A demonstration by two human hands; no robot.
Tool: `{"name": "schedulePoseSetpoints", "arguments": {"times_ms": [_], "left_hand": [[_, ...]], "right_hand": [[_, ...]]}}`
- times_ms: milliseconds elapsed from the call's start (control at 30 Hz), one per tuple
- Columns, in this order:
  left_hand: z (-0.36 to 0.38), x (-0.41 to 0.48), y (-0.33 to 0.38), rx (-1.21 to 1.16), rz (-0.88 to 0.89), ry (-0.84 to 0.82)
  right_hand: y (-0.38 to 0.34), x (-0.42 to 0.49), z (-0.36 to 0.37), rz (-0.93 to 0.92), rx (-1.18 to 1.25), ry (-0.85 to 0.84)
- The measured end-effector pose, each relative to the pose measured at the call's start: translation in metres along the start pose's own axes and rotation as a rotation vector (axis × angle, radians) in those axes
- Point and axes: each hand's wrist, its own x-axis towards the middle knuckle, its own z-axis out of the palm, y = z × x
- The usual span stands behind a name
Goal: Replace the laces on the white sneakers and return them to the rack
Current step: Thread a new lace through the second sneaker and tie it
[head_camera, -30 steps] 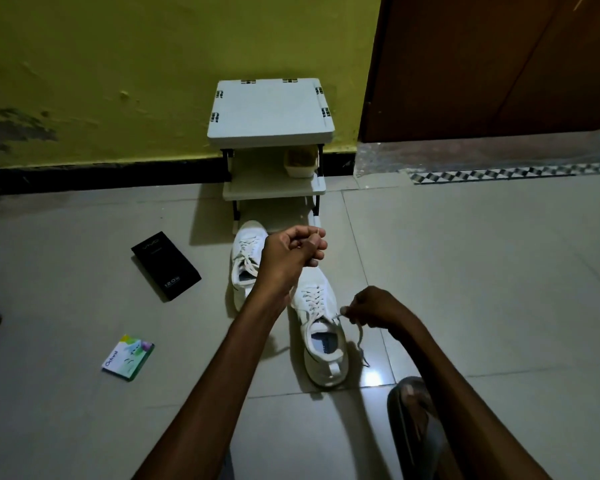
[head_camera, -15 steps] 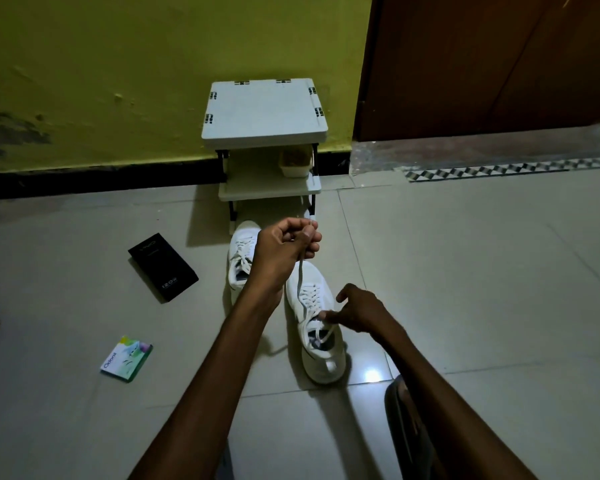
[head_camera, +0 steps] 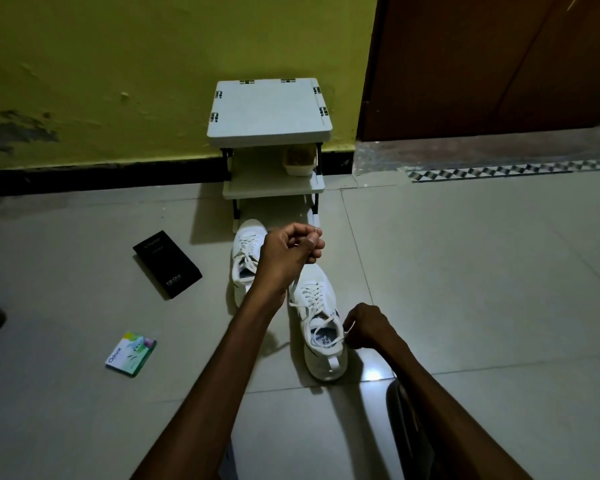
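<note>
The left hand (head_camera: 290, 251), raised in mid-frame, has its fingers curled tight, thumb and forefinger pinching one end of a flat white lace (head_camera: 311, 294) that runs taut down to the eyelets of the nearer sneaker (head_camera: 323, 355). The right hand (head_camera: 368, 328), lower and right of centre, is also closed, pinching the other lace end just beside that shoe's collar.

The nearer sneaker is smooth white with a rounded heel and pull loop, and stands upright on the floor (head_camera: 465, 271), toe towards the wall. The second white sneaker (head_camera: 246, 249) stands just beyond it to the left, partly hidden by the left wrist, its laces loose.

The floor is glossy pale tile with thin grout lines. Behind the shoes stands a small white tiered rack (head_camera: 269, 109) with black legs, against a rough yellow-green wall (head_camera: 118, 64). To the left lie a matte black box (head_camera: 167, 263) and a green-and-white packet (head_camera: 130, 353).
</note>
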Motion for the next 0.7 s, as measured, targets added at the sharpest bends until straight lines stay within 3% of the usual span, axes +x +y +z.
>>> {"name": "schedulePoseSetpoints", "arguments": {"times_ms": [100,200,300,400,500,600,700], "left_hand": [[-0.001,0.000,0.001,0.021,0.001,0.009],[0.000,0.002,0.004,0.052,0.013,0.034],[0.001,0.004,0.004,0.176,0.064,0.096],[0.002,0.002,0.009,0.220,0.129,0.128],[0.001,-0.001,0.021,0.141,0.170,0.126],[-0.001,-0.003,0.027,0.130,0.197,0.101],[-0.004,-0.004,0.028,0.149,0.207,0.102]], "right_hand": [[-0.002,-0.003,-0.015,0.059,0.046,-0.017],[-0.023,-0.019,-0.052,-0.005,0.196,0.027],[-0.049,-0.044,-0.091,-0.154,0.576,0.064],[-0.067,-0.064,-0.117,-0.308,0.958,-0.045],[-0.073,-0.068,-0.119,-0.311,1.275,-0.124],[-0.074,-0.066,-0.110,-0.304,1.402,-0.111],[-0.077,-0.067,-0.106,-0.326,1.365,-0.045]]}}
